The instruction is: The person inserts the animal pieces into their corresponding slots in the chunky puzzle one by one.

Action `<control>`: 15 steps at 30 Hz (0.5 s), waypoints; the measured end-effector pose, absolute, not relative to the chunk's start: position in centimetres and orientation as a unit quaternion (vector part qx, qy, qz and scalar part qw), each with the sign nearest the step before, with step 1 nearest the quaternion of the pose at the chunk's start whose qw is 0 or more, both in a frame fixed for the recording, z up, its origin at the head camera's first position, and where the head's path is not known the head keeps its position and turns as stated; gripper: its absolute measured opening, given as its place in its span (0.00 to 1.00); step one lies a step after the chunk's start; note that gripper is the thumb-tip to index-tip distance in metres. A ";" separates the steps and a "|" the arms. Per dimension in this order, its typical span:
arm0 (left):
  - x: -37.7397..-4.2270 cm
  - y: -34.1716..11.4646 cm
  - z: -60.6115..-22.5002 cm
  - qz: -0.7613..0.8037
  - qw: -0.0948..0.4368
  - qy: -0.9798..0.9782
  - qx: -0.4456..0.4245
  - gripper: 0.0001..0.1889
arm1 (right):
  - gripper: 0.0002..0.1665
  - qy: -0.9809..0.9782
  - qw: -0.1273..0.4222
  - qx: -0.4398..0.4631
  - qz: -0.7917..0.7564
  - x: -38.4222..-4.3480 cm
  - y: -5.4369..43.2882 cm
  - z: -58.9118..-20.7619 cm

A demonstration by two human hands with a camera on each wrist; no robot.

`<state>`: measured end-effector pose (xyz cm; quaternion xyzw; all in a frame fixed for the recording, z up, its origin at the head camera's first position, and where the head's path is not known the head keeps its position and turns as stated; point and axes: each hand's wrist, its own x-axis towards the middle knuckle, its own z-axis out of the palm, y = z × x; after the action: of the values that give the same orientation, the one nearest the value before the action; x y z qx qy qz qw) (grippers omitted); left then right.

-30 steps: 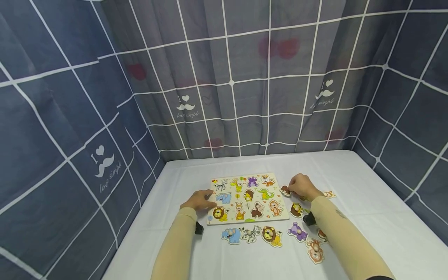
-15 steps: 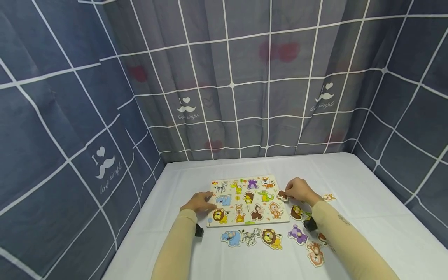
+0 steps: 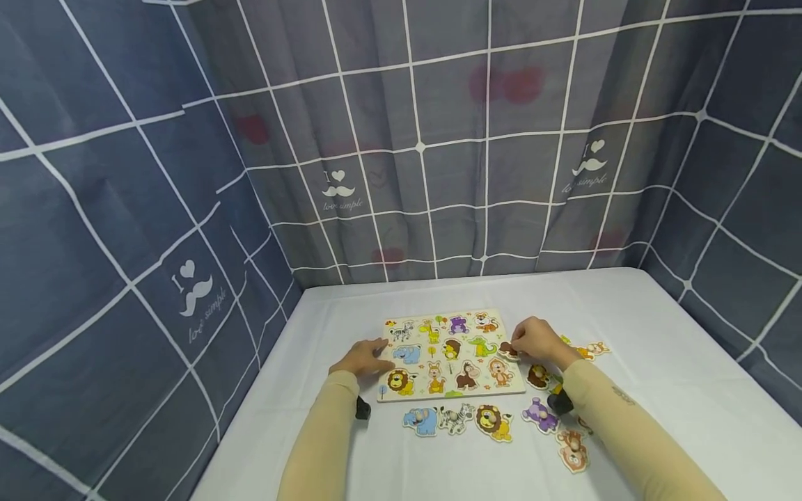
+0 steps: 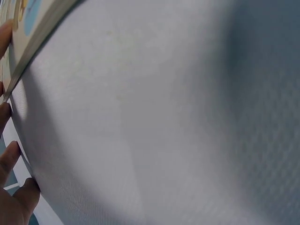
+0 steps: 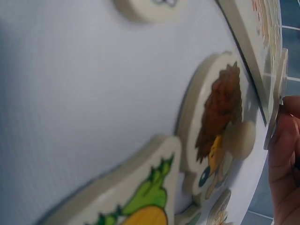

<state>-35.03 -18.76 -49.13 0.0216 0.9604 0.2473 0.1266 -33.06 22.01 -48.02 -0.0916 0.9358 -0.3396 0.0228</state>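
Observation:
A wooden animal puzzle board (image 3: 516, 387) lies on the white table. My left hand (image 3: 360, 358) rests at its left edge with the fingers spread and touching it. My right hand (image 3: 539, 339) pinches a brown animal puzzle piece (image 3: 507, 350) over the board's right edge. In the right wrist view this puzzle piece (image 5: 281, 77) is seen edge-on between thumb and finger. Below it on the cloth lies a hedgehog piece (image 5: 220, 105) with a round knob. The left wrist view shows mostly cloth, with my left fingers (image 4: 9, 159) by the board's edge.
In front of the board lie an elephant piece (image 3: 420, 421), a zebra piece (image 3: 456, 417) and a lion piece (image 3: 493, 422). A purple hippo piece (image 3: 540, 415) and a monkey piece (image 3: 573, 451) lie farther right. A grid-patterned curtain (image 3: 451, 167) surrounds the table.
My right hand has moved slightly left, bringing the brown puzzle piece from beside the board to over its right edge. The left hand stays at the board's left edge.

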 end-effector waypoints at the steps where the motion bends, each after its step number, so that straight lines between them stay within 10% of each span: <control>1: -35.1 -18.8 -49.2 0.246 0.125 0.961 0.021 0.40 | 0.06 0.936 0.022 -0.096 -0.337 -33.1 21.9 -47.9; 15: -34.9 -18.8 -48.6 0.260 0.132 0.956 0.030 0.40 | 0.08 0.933 0.037 -0.108 -0.342 -33.0 21.0 -48.0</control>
<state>-34.85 -18.84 -48.55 0.0298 0.9560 0.2601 0.1325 -33.04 21.01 -48.02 -0.1075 0.9327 -0.3422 0.0371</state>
